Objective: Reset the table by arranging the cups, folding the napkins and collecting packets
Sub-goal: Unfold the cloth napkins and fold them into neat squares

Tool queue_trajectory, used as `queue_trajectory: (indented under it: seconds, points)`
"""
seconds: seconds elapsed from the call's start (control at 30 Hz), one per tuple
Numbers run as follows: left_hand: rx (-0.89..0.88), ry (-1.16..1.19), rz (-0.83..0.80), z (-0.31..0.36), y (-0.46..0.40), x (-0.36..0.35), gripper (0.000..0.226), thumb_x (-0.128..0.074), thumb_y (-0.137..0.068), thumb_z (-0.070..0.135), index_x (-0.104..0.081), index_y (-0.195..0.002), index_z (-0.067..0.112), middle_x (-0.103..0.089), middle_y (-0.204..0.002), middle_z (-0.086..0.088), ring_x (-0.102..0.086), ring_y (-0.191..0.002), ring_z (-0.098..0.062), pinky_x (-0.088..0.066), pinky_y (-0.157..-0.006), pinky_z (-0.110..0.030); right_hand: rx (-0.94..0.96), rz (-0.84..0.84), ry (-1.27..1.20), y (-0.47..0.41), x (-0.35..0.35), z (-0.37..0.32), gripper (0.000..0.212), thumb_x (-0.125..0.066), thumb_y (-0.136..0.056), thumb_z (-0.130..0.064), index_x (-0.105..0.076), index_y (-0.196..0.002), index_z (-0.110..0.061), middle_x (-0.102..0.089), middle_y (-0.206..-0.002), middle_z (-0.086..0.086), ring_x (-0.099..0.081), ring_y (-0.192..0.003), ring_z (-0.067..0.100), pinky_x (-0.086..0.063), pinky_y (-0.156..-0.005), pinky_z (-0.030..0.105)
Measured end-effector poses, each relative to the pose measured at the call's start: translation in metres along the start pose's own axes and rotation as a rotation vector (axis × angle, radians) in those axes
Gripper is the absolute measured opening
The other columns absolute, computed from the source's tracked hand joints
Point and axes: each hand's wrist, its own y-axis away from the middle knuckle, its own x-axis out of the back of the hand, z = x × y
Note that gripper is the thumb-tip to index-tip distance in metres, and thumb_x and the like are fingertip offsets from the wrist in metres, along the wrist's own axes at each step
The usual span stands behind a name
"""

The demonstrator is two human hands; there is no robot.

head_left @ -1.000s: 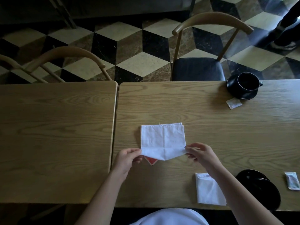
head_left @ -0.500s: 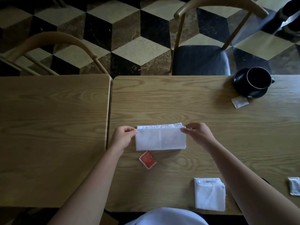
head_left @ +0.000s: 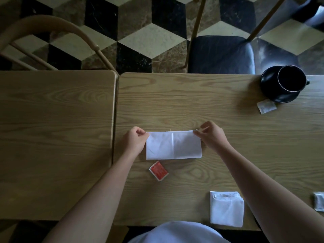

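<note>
white cloth, the napkin [head_left: 173, 145], lies flat on the table [head_left: 201, 102] as a long rectangle, its far corners pinched one in each hand: left hand [head_left: 135, 140] thumb and forefinger closed on the left corner, right hand [head_left: 211, 135] fingertips closed on the right corner.

risks, as i judge them: if one pinch lets go before the other, the top layer could slide and the far edges would no longer line up. a pull outward from either set of fingers would skew the fold or open the crease running down the middle. the red packet [head_left: 158, 171] sits just nearer than the left fingers, near the napkin's near edge; a drag of the cloth toward the body could catch it or bury it.

against half a second ago, the fold looks the same shape and both hands hold the same corners, the fingers more tightly gathered. the view has tipped closer. a folded napkin [head_left: 226, 208] lies well nearer than the right fingers; the cup [head_left: 291, 78] is far beyond them.
</note>
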Motion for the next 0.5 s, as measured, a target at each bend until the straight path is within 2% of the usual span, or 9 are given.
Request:
queue_trajectory:
  seconds: [0.1, 0.13, 0.2, 0.3, 0.4, 0.5]
  points:
    - [-0.244, -0.246, 0.101, 0.007, 0.028, 0.002, 0.013, -0.069, -0.077, 0.017, -0.063, -0.089, 0.018, -0.061, -0.084, 0.002, -0.057, -0.075, -0.022, -0.046, -0.067, -0.032, 0.132, 0.149, 0.093, 0.022, -0.006, 0.002, 0.031, -0.070, -0.084, -0.038, -0.058, -0.107, -0.020, -0.061, -0.091, -0.006, -0.055, -0.081, 0.014, -0.040, -0.070, 0.028]
    - [-0.325, -0.265, 0.072, 0.009, 0.040, -0.001, 0.016, -0.068, -0.078, 0.015, -0.064, -0.092, 0.017, -0.060, -0.086, 0.001, -0.055, -0.074, -0.021, -0.046, -0.068, -0.033, 0.198, 0.136, 0.119, 0.033, -0.012, 0.002, 0.028, -0.069, -0.085, -0.034, -0.058, -0.107, -0.022, -0.060, -0.090, -0.007, -0.054, -0.079, 0.013, -0.040, -0.069, 0.028]
    - [-0.439, -0.205, -0.067, 0.012, 0.064, -0.011, 0.019, -0.066, -0.077, 0.007, -0.067, -0.095, 0.012, -0.060, -0.084, -0.002, -0.056, -0.072, -0.019, -0.048, -0.071, -0.033, 0.270, -0.019, 0.111, 0.055, -0.029, 0.002, 0.023, -0.068, -0.086, -0.030, -0.061, -0.107, -0.023, -0.062, -0.088, -0.009, -0.060, -0.076, 0.012, -0.045, -0.067, 0.028]
    - [-0.452, -0.180, -0.233, 0.006, 0.089, -0.032, 0.024, -0.063, -0.076, 0.001, -0.070, -0.099, 0.006, -0.066, -0.089, -0.011, -0.062, -0.081, -0.024, -0.049, -0.079, -0.034, 0.257, -0.258, 0.076, 0.079, -0.060, -0.002, 0.024, -0.066, -0.086, -0.023, -0.066, -0.110, -0.022, -0.070, -0.098, -0.005, -0.065, -0.081, 0.010, -0.048, -0.071, 0.024]
    - [-0.426, -0.204, -0.282, -0.004, 0.097, -0.043, 0.015, -0.059, -0.077, -0.003, -0.068, -0.088, 0.003, -0.067, -0.088, -0.015, -0.063, -0.084, -0.031, -0.046, -0.074, -0.036, 0.195, -0.324, -0.022, 0.089, -0.079, -0.010, 0.024, -0.057, -0.080, -0.013, -0.071, -0.098, -0.022, -0.075, -0.097, -0.005, -0.069, -0.089, 0.011, -0.053, -0.080, 0.027]
    - [-0.422, -0.249, -0.301, -0.012, 0.098, -0.046, 0.011, -0.056, -0.077, -0.005, -0.065, -0.083, -0.001, -0.066, -0.086, -0.019, -0.062, -0.085, -0.035, -0.043, -0.073, -0.038, 0.160, -0.353, -0.076, 0.093, -0.084, -0.015, 0.032, -0.046, -0.069, -0.016, -0.070, -0.090, -0.021, -0.076, -0.089, -0.006, -0.070, -0.086, 0.010, -0.056, -0.083, 0.032]
